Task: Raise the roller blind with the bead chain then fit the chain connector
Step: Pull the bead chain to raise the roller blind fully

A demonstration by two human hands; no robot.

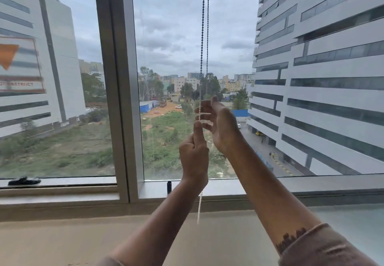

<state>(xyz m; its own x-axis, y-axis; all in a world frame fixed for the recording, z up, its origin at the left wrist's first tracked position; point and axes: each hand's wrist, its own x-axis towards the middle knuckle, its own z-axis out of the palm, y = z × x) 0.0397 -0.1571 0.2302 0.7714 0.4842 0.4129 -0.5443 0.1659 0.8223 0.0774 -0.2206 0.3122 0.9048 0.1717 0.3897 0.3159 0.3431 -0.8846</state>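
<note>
Two strands of the bead chain (pixel 204 27) hang side by side from the top edge of the frame, in front of the right window pane (pixel 187 37). They look dark against the sky and pale lower down, where they reach the hands.

The right hand (pixel 218 120) is raised, palm turned towards the left, with its fingers (pixel 202 111) curled loosely around the chain. The pale strand passes across those fingers. Whether the grip is firm cannot be determined; the hand looks partly open.

The left hand (pixel 194 153) sits just below and touching the right. It is closed into a fist with the index finger (pixel 198 132) pointing up along the chain. The chain runs through this fist and comes out beneath the wrist as a pale tail (pixel 200 207), hanging free down to the sill (pixel 83 240).

A small dark cylindrical item (pixel 169 187) stands upright on the lower frame ledge, just left of the left wrist. It cannot be identified with certainty. A dark window handle (pixel 24 181) lies on the ledge of the left pane, well apart from the hands.

The blind itself is out of view. A notice (pixel 20 66) with an orange triangle is fixed to the left pane. A sleeve (pixel 324 249) covers the right forearm at the bottom edge.
</note>
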